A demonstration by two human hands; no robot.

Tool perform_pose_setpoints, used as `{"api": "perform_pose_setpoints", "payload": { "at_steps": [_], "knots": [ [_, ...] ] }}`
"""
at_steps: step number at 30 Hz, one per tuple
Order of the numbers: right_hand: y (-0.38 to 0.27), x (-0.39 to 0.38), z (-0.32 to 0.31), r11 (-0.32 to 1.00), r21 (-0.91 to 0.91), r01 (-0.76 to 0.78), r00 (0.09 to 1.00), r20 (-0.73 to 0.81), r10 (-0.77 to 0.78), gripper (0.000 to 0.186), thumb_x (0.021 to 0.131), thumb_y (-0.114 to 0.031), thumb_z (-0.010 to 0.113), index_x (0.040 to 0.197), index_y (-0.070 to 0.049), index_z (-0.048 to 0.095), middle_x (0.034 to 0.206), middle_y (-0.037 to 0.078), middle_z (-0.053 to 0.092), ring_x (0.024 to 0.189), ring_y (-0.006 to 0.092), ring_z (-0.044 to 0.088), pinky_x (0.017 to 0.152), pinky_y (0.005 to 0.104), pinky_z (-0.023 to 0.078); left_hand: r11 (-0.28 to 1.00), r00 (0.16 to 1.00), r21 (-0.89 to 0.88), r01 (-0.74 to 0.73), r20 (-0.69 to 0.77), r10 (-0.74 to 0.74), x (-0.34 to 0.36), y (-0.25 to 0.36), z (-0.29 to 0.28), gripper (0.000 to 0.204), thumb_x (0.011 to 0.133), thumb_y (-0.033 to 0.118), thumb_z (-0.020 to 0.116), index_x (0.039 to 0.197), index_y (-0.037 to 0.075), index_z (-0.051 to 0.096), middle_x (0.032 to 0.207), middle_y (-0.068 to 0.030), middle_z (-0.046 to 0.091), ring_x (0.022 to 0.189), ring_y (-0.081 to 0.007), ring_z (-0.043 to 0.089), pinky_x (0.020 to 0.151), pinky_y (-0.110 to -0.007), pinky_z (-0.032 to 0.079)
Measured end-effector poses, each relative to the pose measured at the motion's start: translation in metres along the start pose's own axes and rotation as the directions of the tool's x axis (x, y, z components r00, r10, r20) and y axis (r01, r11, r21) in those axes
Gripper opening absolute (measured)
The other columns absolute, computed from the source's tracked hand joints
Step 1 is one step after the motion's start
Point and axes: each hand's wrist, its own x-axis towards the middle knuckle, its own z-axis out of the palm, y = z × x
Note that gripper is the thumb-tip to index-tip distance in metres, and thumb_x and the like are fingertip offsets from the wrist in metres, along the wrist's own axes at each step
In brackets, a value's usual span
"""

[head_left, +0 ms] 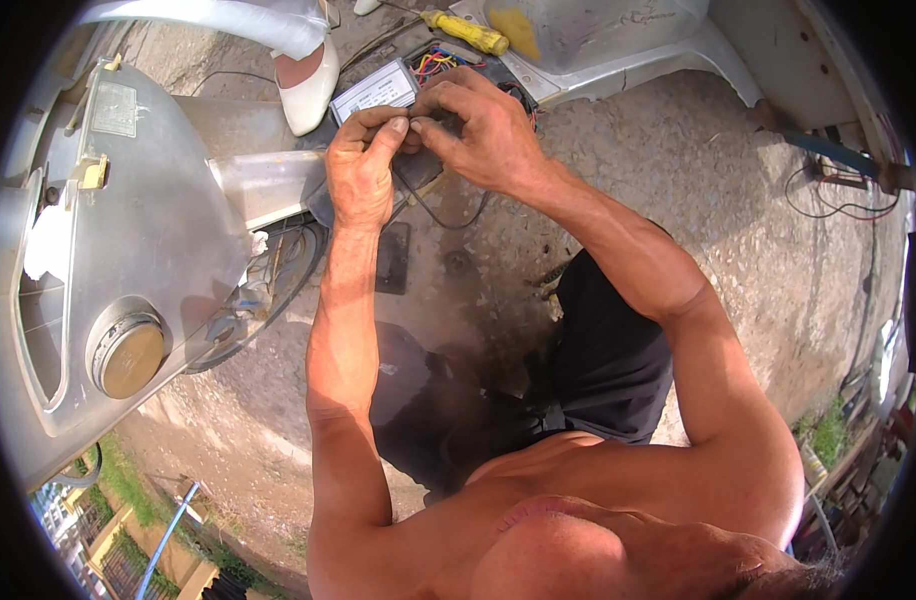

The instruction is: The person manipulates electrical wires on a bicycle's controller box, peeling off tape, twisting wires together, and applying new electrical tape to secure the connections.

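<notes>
My left hand (363, 165) and my right hand (483, 130) meet fingertip to fingertip, thumbs and forefingers pinched together. Whatever sits between them is too small and hidden to name. Just beyond my left fingers lies a silver control box (376, 88) with a printed label. Beside it, behind my right hand, a bundle of coloured wires (436, 63) in red, yellow and blue shows in part. A thin black cable (448, 222) loops down below my hands.
A yellow-handled tool (468, 32) lies past the wires, near a grey vehicle panel (598, 40). At left stands a large grey body shell (163, 220) with a round lamp-like part (130, 355). A white shoe (313, 90) is at the far side; a dark flat piece (393, 258) lies on the ground.
</notes>
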Motion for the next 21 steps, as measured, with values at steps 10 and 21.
{"api": "perform_pose_setpoints", "payload": {
  "at_steps": [10,21],
  "knots": [
    [0.0032,0.0044,-0.002,0.999,-0.039,-0.014,0.995,0.099,0.018,0.02,0.088,-0.018,0.076,0.103,-0.005,0.072,0.092,0.013,0.07,0.081,0.0327,0.069,0.069,0.0406,0.055,0.996,0.998,-0.071,0.051,0.024,-0.05,0.001,0.0045,-0.0027,0.019,0.098,0.002,0.066,0.115,-0.005,0.069,0.097,-0.0119,0.075,0.084,-0.0176,0.072,0.077,-0.029,0.059],
    [0.0,0.0072,-0.0066,0.999,-0.013,-0.031,0.993,0.11,0.032,0.022,0.085,-0.019,0.074,0.099,-0.002,0.07,0.089,0.014,0.068,0.076,0.0316,0.067,0.067,0.0398,0.053,0.999,1.0,-0.015,0.031,0.007,-0.03,-0.0008,0.0048,0.0018,0.016,0.098,0.001,0.066,0.112,-0.004,0.071,0.098,-0.011,0.076,0.083,-0.016,0.072,0.076,-0.028,0.058]
  ]
}}
